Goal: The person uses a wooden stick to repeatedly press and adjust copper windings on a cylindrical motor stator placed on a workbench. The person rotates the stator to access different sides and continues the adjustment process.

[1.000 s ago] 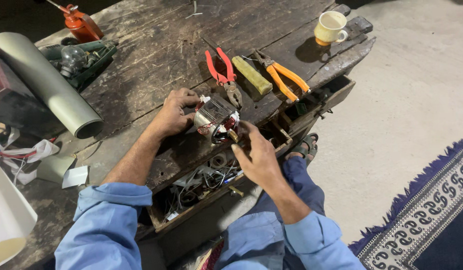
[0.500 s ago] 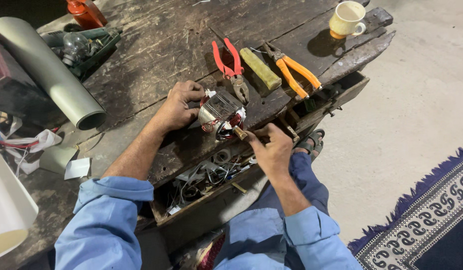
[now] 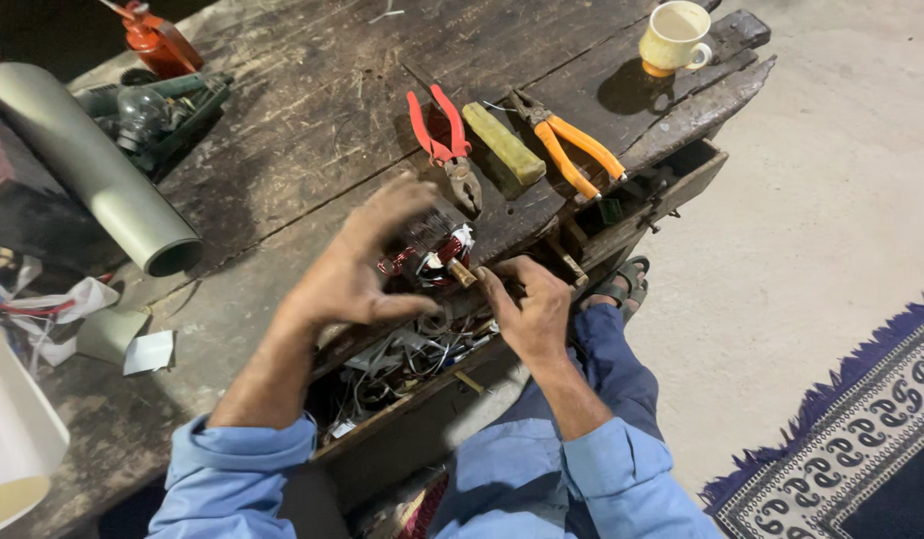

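- Motor armature [image 3: 429,252] with red windings sits above the counter [image 3: 282,150] edge, over an open drawer [image 3: 412,364] of wires.
- Red pliers [image 3: 444,140], yellow block [image 3: 504,145] and orange pliers [image 3: 572,150] lie just beyond.
- Left hand [image 3: 357,269] cups the armature, fingers spread; right hand [image 3: 527,309] pinches its shaft end.

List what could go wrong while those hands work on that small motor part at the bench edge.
1. The motor part is held over the open drawer by the left hand and right hand; if it slips, it may drop among the tangled wires.
2. The red pliers lie close by; a knock might send them off the bench.
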